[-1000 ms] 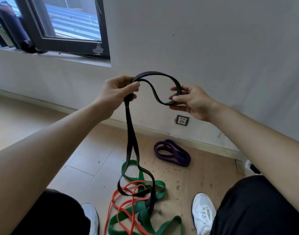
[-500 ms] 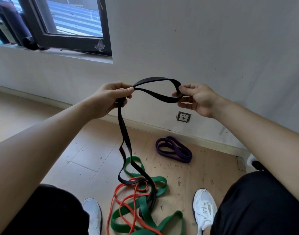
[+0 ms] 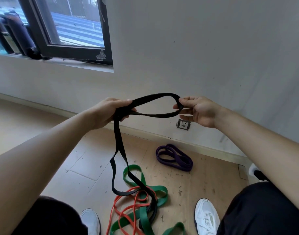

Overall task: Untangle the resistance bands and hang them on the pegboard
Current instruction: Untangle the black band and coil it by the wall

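I hold a black resistance band (image 3: 119, 150) up in front of the wall. My left hand (image 3: 108, 111) grips a bunch of it, and my right hand (image 3: 198, 111) pinches the far end of a flat loop stretched between the two hands. The rest of the black band hangs down to the floor. There its lower part lies tangled with a green band (image 3: 159, 192) and an orange-red band (image 3: 126, 211). A purple band (image 3: 174, 157) lies folded by itself near the baseboard. No pegboard is in view.
My two white shoes (image 3: 207, 216) stand on the wooden floor on either side of the tangle. A wall socket (image 3: 183, 124) sits low on the grey wall. A dark-framed window (image 3: 74, 31) is at the upper left.
My hands have moved apart, so the arched loop between them has flattened into a long narrow loop. The hanging part of the black band has shifted slightly on the floor.
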